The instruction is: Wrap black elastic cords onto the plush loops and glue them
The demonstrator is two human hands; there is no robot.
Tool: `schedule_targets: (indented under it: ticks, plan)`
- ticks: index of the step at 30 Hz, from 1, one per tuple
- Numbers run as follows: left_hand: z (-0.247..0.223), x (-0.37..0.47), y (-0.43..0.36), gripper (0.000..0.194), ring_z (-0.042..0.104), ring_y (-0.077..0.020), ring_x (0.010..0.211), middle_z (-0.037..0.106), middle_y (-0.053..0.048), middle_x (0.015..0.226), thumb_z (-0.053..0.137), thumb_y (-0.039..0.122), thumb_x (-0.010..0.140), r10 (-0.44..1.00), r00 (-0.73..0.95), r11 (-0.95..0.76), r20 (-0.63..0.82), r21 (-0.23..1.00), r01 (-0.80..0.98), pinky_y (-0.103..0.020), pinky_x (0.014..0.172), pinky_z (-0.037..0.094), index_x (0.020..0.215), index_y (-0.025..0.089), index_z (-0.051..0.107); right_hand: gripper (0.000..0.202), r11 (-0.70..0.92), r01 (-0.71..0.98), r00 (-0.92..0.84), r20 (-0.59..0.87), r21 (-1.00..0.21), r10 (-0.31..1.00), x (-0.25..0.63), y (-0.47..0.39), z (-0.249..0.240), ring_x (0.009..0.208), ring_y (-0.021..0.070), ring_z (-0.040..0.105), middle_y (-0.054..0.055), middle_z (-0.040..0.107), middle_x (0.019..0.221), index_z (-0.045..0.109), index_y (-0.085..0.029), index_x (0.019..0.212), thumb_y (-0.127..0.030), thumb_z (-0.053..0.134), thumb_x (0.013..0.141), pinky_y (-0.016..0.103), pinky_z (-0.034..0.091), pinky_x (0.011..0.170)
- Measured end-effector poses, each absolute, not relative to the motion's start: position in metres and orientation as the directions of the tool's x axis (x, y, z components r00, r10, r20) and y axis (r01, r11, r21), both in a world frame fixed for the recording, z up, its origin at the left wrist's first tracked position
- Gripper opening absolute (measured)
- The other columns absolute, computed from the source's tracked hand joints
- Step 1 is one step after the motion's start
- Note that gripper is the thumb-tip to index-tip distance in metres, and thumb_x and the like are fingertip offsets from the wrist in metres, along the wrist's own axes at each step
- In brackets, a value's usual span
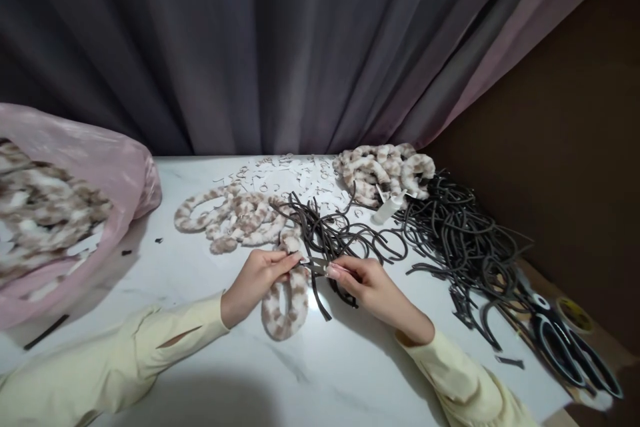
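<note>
My left hand [263,280] pinches a fluffy brown-and-white fabric loop [285,310], whose lower part hangs onto the table. Facing it, my right hand [370,287] is closed around a small metal cutting tool [319,265], with its blades pointing left at the fabric near my left fingertips. Thin black cords [325,227] lie behind and beneath the tool. More fluffy loops [245,217] rest just beyond my left hand. My fingers hide the tool's handles.
A pink bag [125,167] of fluffy loops stands left. Behind are paper scraps [300,177], a fluffy pile [385,170] and a white bottle [389,208]. A large black cord heap [455,233] and big scissors [565,347] lie right, beside yellow tape [575,315].
</note>
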State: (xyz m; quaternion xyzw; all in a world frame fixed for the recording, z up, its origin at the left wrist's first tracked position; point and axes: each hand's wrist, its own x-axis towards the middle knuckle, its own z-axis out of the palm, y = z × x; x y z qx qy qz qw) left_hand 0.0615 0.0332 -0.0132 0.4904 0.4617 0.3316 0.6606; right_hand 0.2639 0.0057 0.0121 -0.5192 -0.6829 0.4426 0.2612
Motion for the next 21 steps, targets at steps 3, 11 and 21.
schedule_targets:
  ticks: [3, 11, 21]
  plan:
    - [-0.014, 0.062, 0.034, 0.039, 0.034, -0.0081, 0.05, 0.05, 0.001, 0.054, 0.064, 0.049, 0.069, 0.891, 0.347, 0.306, -0.293, 0.952, 0.017, -0.021, 0.047, 0.023, 0.067, 0.01, 0.068, 0.034, 0.104, 0.531, -0.303, -0.073, -0.841, 0.95, 0.26, 0.004, 0.007, 0.05, 0.0088, 0.033, -0.004, 0.041, 0.054, 0.054, -0.015, 0.07, -0.042, 0.045, 0.088, 0.021, 0.026, 0.047]
    - [-0.013, 0.063, 0.033, 0.038, 0.036, -0.0084, 0.053, 0.046, 0.002, 0.053, 0.066, 0.047, 0.068, 0.893, 0.33, 0.326, -0.306, 0.945, -0.005, -0.021, 0.05, 0.028, 0.058, 0.011, 0.061, 0.032, 0.169, 0.568, -0.303, -0.014, -0.805, 0.953, 0.253, 0.001, 0.001, 0.052, 0.0093, 0.038, -0.003, 0.047, 0.056, 0.054, -0.015, 0.067, -0.037, 0.045, 0.089, 0.021, 0.028, 0.05]
    - [-0.014, 0.062, 0.035, 0.038, 0.043, -0.0095, 0.057, 0.052, 0.001, 0.058, 0.068, 0.049, 0.066, 0.886, 0.328, 0.365, -0.327, 0.929, -0.063, -0.02, 0.054, 0.035, 0.061, 0.012, 0.064, 0.034, 0.191, 0.584, -0.288, 0.019, -0.789, 0.957, 0.251, 0.0, 0.001, 0.05, 0.0089, 0.033, -0.004, 0.041, 0.053, 0.049, -0.017, 0.063, -0.037, 0.044, 0.089, 0.021, 0.027, 0.05]
